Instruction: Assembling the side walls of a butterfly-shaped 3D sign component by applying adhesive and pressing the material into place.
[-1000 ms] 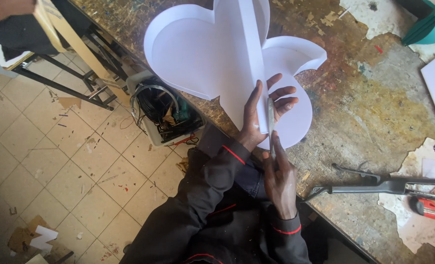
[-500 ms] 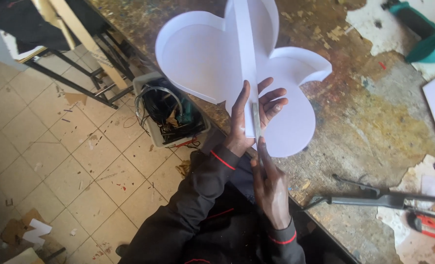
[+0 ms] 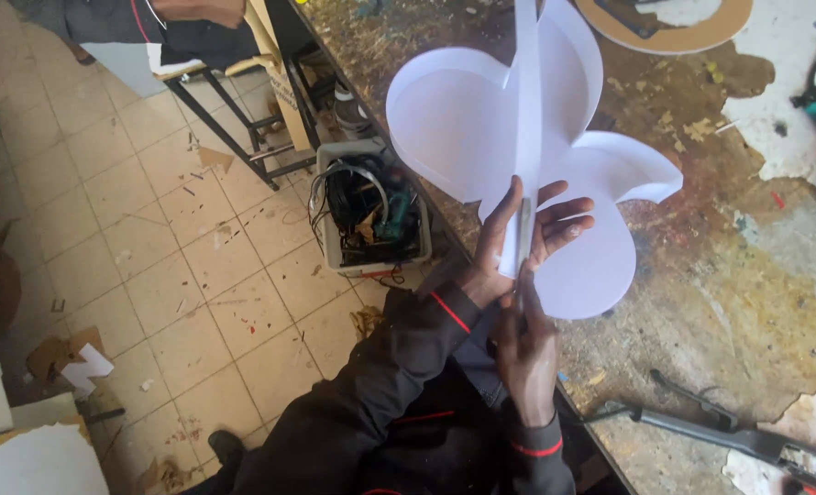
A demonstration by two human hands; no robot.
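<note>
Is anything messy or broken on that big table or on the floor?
Yes. The workbench top is stained and its pale coating has peeled off in patches, mostly on the right. Scraps of card and paper lie scattered over the tiled floor. The white curved shape that the left hand steadies looks whole.

A scarred brown workbench point(image 3: 701, 275) is carrying everything here, its top blotched with peeling white patches. A white lobed cut-out shape point(image 3: 463, 128) is lying near the bench's front edge, one rounded lobe hanging out past it, with a narrow white strip point(image 3: 527, 101) standing upright across it. At the far edge a brown ring-shaped offcut point(image 3: 674, 41) is resting flat. Toward the front right corner a long grey metal tool point(image 3: 729, 435) is lying on the worn top.
</note>
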